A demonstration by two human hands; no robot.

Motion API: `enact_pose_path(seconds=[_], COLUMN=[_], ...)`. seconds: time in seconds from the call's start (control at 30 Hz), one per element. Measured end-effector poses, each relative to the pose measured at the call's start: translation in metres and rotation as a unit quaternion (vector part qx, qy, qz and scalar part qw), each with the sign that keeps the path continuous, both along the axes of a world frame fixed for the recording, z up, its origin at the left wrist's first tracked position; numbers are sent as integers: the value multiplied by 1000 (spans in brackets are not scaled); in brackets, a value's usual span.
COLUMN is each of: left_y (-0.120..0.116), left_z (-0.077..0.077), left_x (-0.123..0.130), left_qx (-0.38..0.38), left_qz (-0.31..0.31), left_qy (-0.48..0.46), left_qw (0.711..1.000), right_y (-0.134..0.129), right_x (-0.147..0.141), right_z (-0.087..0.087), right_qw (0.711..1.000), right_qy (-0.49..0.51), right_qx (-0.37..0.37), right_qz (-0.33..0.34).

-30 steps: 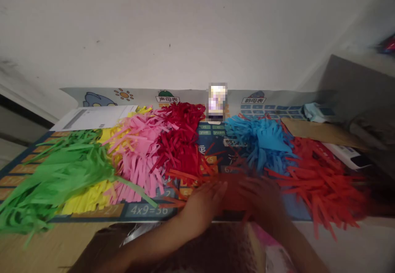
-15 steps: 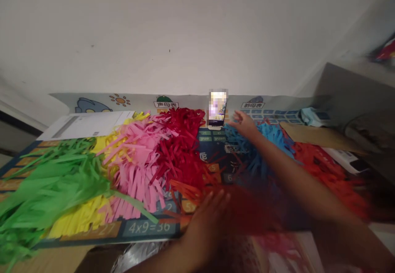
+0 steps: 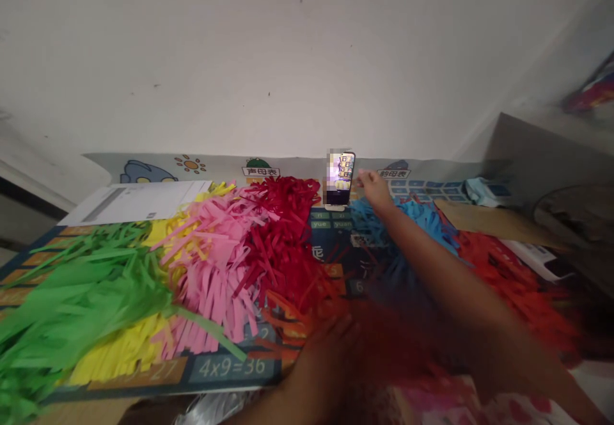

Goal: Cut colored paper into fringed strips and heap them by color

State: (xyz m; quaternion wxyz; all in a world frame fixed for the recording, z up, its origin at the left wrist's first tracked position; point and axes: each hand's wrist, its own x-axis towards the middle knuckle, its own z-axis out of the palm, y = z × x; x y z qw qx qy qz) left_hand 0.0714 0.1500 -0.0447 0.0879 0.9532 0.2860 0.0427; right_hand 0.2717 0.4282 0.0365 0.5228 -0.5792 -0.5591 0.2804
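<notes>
A lit phone (image 3: 341,178) leans upright on a small stand at the back of the table, against the wall. My right hand (image 3: 377,188) is just right of it, one finger stretched towards the screen, a small gap between them, nothing held. Under that forearm lies blue fringed paper (image 3: 422,214). My left hand (image 3: 330,345), blurred and low in view, lies with fingers stretched out over orange-red fringed paper (image 3: 288,326). Crimson fringed paper (image 3: 288,246) is beyond it, with pink fringed paper (image 3: 220,258) to the left.
Green fringed paper (image 3: 91,297) and yellow fringed paper (image 3: 119,354) cover the left side. White sheets (image 3: 139,198) lie behind them. On the right are red fringed strips (image 3: 508,278), brown cardboard (image 3: 499,220) and a pale blue packet (image 3: 480,191). The printed mat (image 3: 230,368) runs up the wall (image 3: 215,79).
My right hand's fingers have drawn closer together beside the phone, and the picture on its screen differs. The view has tipped up slightly. My left hand stays on the orange-red paper.
</notes>
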Motion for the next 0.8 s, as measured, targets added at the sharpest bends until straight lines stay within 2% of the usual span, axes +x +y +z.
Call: enact_pose_path(seconds=[0.1, 0.17, 0.23, 0.3, 0.33, 0.4, 0.5, 0.57, 0.63, 0.7, 0.8], left_y=[-3, -4, -5, -5, -6, -7, -6, -3, 2, 6, 1], left_z=[4, 6, 9, 12, 14, 18, 20, 20, 20, 22, 33], left_x=[3, 3, 0, -3, -5, -6, -5, -4, -7, -14, -32], left_qx=[-15, -25, -35, -43, -45, -46, -41, -30, -17, 0, 51], left_qz=[18, 31, 44, 54, 60, 68, 74, 80, 96, 111, 120], left_qy=[16, 26, 35, 41, 43, 46, 51, 45, 29, 13, -9], left_qw=[1000, 999, 998, 997, 996, 996, 995, 995, 995, 994, 991], right_y=[-64, -126, -192, -252, -276, -312, -334, -335, -331, -325, -319], right_x=[-8, -14, -19, -19, -18, -13, -4, 2, 7, 9, 0], right_z=[18, 27, 28, 15, 4, -25, -60, -70, -70, -66, -61], right_qw=[998, 977, 935, 895, 881, 872, 864, 868, 875, 880, 882], right_qy=[-37, -145, -220, -298, -340, -409, -463, -469, -464, -456, -437], right_qx=[-7, -9, -42, -68, -60, -2, 65, 78, 82, 86, 84], right_qz=[51, 156, 273, 325, 324, 269, 187, 145, 109, 101, 154])
